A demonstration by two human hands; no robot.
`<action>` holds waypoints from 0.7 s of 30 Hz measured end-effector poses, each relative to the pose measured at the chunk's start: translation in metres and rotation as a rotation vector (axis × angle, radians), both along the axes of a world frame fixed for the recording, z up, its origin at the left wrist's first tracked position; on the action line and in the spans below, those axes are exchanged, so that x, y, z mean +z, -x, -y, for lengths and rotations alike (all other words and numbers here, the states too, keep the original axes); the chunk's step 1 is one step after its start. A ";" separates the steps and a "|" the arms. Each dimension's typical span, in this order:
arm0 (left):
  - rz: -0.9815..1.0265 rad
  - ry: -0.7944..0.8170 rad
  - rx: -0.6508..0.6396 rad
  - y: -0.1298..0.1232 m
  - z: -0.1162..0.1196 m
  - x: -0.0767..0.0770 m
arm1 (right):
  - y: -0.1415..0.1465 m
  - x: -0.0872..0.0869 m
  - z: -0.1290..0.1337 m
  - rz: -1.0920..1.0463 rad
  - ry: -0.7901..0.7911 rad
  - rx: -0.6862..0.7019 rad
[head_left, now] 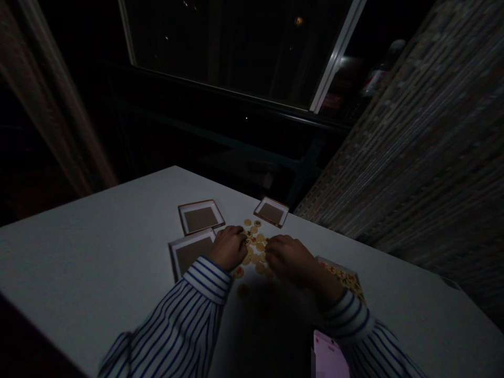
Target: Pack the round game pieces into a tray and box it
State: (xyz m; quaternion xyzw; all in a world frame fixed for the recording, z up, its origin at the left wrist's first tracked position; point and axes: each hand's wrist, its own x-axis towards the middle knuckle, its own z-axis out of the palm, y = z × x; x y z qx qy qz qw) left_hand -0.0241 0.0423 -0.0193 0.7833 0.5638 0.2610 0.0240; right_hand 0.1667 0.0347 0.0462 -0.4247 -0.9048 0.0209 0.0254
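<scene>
Round wooden xiangqi pieces [255, 259] lie in a loose cluster on the white table, some plain side up, some with red or dark characters. At the cluster's left edge, my left hand [229, 247] is curled with its fingertips over the pieces. My right hand [291, 257] is bent over the right edge, fingers closed and pointing inward. Whatever either hand holds is hidden by the fingers. Partly behind my right wrist stands a box [356, 276] filled with more pieces marked in red and dark characters.
Three shallow trays stand around the cluster: one far left [201, 217], one nearer left [192, 254] and one at the back [271, 211]. A lit phone [331, 357] lies by my right forearm. A bead curtain [425, 157] hangs along the right side; a dark window [236, 47] is beyond.
</scene>
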 end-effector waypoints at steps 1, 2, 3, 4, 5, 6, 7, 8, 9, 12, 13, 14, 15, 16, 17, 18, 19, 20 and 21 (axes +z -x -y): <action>-0.003 0.005 0.000 0.000 0.000 0.000 | 0.001 -0.001 0.000 0.003 0.004 0.001; -0.006 0.013 0.000 0.000 -0.001 0.000 | 0.001 -0.001 -0.001 0.005 0.005 0.005; -0.009 0.021 0.000 0.000 -0.001 0.000 | 0.002 -0.002 -0.001 0.007 0.005 0.014; -0.012 0.029 0.001 0.001 -0.001 0.000 | 0.002 -0.003 -0.002 0.007 0.003 0.023; -0.016 0.035 0.002 0.001 -0.001 0.001 | 0.002 -0.003 -0.003 0.004 -0.002 0.028; -0.019 0.041 0.005 0.001 -0.001 0.001 | 0.002 -0.004 -0.003 -0.001 -0.008 0.030; -0.022 0.045 0.013 0.001 -0.001 0.001 | 0.002 -0.005 -0.004 -0.006 -0.014 0.030; -0.026 0.045 0.023 0.001 -0.001 0.001 | 0.002 -0.006 -0.005 -0.010 -0.018 0.031; -0.029 0.044 0.031 0.001 -0.001 0.001 | 0.002 -0.007 -0.005 -0.014 -0.019 0.033; -0.042 0.054 0.042 0.000 -0.001 0.002 | 0.002 -0.008 -0.006 -0.019 -0.010 0.034; -0.046 0.060 0.040 0.000 -0.001 0.002 | 0.002 -0.008 -0.006 -0.019 -0.006 0.033; -0.050 0.066 0.038 0.000 -0.001 0.002 | 0.002 -0.008 -0.006 -0.019 -0.002 0.033; -0.053 0.070 0.037 0.000 -0.001 0.002 | 0.002 -0.008 -0.006 -0.021 -0.001 0.034; -0.055 0.071 0.037 0.000 -0.001 0.002 | 0.002 -0.007 -0.005 -0.023 0.000 0.039; -0.055 0.069 0.036 0.000 -0.001 0.001 | 0.003 -0.007 -0.005 -0.027 -0.001 0.046; -0.053 0.065 0.035 0.000 -0.001 0.001 | 0.003 -0.006 -0.004 -0.032 -0.004 0.053; -0.049 0.059 0.031 0.000 -0.002 0.000 | 0.002 -0.006 -0.004 -0.041 -0.009 0.059; -0.041 0.050 0.027 0.000 -0.002 0.000 | 0.002 -0.006 -0.004 -0.049 -0.014 0.064; -0.030 0.040 0.023 0.000 -0.003 0.000 | 0.001 -0.007 -0.004 -0.056 -0.019 0.066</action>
